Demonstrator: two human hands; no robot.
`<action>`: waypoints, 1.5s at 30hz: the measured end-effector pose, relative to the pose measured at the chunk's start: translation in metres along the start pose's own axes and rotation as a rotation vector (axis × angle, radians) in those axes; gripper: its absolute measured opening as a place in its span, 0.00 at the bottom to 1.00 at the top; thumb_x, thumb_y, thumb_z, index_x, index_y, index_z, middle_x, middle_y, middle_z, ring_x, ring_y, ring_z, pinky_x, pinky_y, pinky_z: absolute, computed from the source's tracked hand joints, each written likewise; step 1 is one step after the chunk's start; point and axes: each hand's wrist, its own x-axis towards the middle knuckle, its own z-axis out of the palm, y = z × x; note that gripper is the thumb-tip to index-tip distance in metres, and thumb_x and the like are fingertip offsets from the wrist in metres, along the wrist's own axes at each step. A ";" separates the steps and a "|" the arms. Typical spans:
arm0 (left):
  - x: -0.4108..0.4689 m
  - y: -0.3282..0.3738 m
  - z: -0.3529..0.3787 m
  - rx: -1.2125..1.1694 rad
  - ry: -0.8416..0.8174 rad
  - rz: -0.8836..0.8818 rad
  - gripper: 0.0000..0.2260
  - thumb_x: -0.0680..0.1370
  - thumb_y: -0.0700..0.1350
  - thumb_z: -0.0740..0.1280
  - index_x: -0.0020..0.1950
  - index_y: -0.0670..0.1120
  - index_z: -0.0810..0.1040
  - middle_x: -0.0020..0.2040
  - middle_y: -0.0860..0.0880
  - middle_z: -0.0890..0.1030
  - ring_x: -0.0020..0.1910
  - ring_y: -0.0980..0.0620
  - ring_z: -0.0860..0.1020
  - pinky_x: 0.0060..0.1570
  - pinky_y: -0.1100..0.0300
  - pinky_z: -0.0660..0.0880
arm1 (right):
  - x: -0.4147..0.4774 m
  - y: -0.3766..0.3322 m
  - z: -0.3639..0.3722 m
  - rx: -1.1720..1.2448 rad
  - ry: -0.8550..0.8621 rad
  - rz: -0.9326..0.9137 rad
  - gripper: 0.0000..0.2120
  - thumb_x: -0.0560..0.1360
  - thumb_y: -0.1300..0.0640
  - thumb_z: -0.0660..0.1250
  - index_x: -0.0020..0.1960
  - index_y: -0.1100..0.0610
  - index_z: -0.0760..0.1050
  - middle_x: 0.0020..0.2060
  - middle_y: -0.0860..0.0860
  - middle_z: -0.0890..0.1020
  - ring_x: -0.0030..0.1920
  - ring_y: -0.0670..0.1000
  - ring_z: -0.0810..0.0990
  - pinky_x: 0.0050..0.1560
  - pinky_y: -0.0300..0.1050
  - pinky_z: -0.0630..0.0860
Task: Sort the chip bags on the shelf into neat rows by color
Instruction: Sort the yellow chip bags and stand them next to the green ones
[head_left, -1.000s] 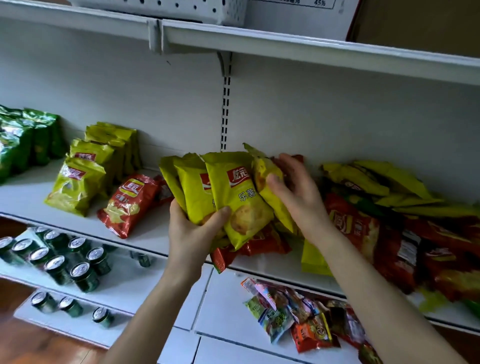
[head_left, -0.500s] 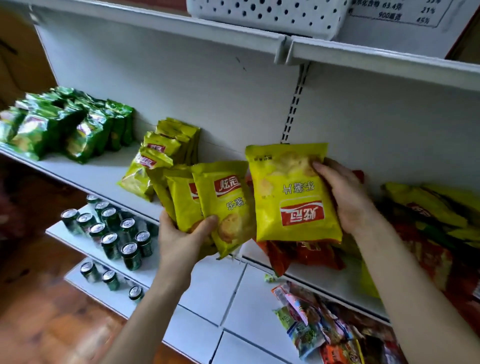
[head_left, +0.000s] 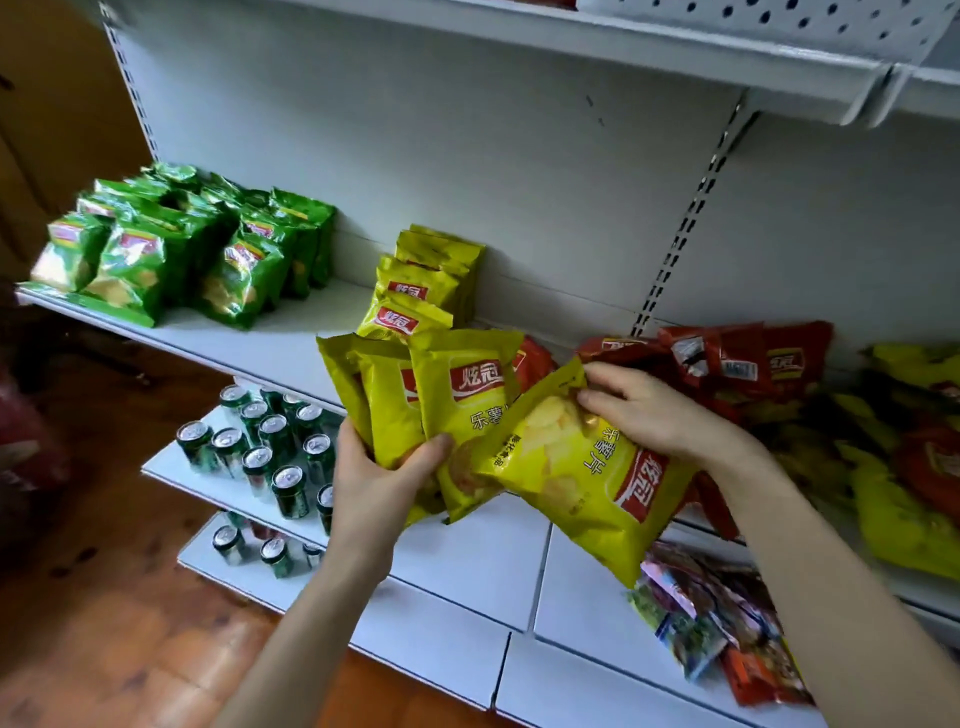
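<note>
- Green chip bags (head_left: 182, 249): grouped upright at far left of shelf (head_left: 270, 343); judged already sorted.
- Cans (head_left: 270, 447): lower shelf.
- Yellow row (head_left: 415, 291): stood against back wall; likely destination.
- Yellow bunch (head_left: 410, 400): fanned, gripped from below by left hand (head_left: 384, 483), gathered for batch placing.
- Single yellow bag (head_left: 576, 478): tilted, upper corner pinched by right hand (head_left: 660, 410); presumably to be added to bunch.
- Red bags (head_left: 727, 358): heaped, unsorted.
- Mixed pile (head_left: 909, 467): blurred, cut off at right edge.
</note>
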 end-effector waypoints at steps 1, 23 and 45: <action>0.001 0.001 -0.006 0.008 -0.027 0.002 0.26 0.68 0.39 0.76 0.61 0.49 0.69 0.55 0.49 0.79 0.53 0.47 0.79 0.50 0.47 0.78 | 0.003 -0.007 0.006 -0.104 0.013 0.012 0.10 0.78 0.61 0.59 0.56 0.55 0.76 0.49 0.49 0.79 0.51 0.47 0.76 0.54 0.43 0.71; 0.014 0.005 -0.087 0.007 0.124 0.094 0.36 0.60 0.50 0.79 0.64 0.47 0.69 0.55 0.51 0.80 0.53 0.51 0.80 0.54 0.48 0.77 | 0.046 -0.083 0.070 -0.477 0.026 0.022 0.09 0.77 0.46 0.60 0.49 0.50 0.74 0.50 0.51 0.79 0.47 0.50 0.74 0.46 0.45 0.71; 0.027 -0.011 -0.055 0.269 0.192 0.290 0.31 0.59 0.60 0.72 0.59 0.56 0.68 0.50 0.56 0.78 0.50 0.57 0.78 0.48 0.58 0.75 | 0.088 -0.075 0.068 -0.528 0.041 -0.129 0.11 0.75 0.45 0.62 0.52 0.50 0.77 0.49 0.50 0.81 0.51 0.53 0.77 0.44 0.43 0.70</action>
